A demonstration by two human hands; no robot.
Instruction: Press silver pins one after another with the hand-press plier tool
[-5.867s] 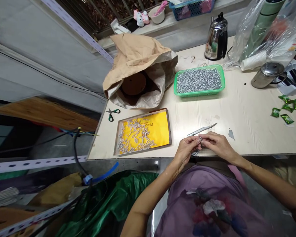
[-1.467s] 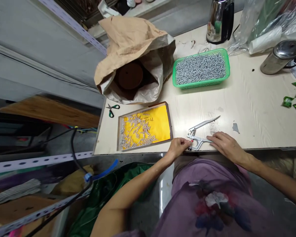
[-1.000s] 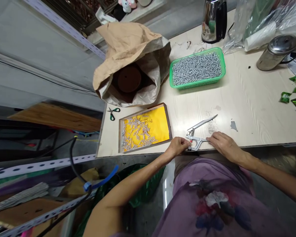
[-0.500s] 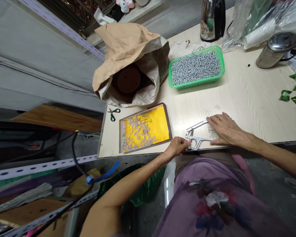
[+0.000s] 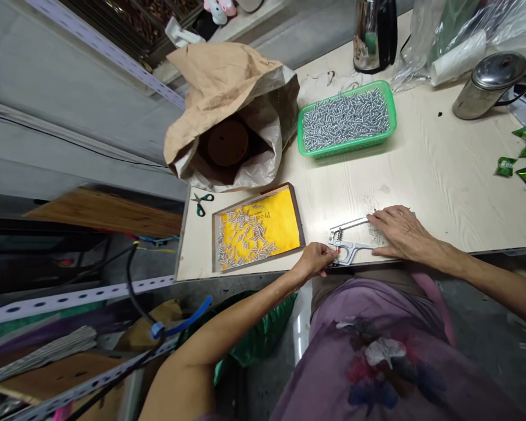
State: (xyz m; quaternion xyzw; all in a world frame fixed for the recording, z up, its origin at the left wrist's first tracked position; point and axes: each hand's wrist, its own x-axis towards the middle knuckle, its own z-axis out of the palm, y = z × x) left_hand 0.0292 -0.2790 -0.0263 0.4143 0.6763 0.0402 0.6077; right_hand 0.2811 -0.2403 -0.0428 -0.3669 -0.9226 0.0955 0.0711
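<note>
Silver hand pliers with a spring and a red part near the jaws lie at the table's front edge. My right hand spans their two handles, fingers on the upper one and thumb by the lower one. At the jaw end my left hand is closed in a pinch; whatever is between its fingertips is too small to make out. Left of that hand is a shallow tray with a yellow lining, where many small silver spring-like pieces lie scattered.
Behind the pliers stands a green basket heaped with similar silver pieces. A large open paper sack is beside it. Scissors lie at the left. A kettle, a lidded metal mug and green wrapped packets are farther right.
My right hand has moved slightly downward and the upper handle of the pliers sits a little closer to the lower one. My left hand stays at the jaws.
</note>
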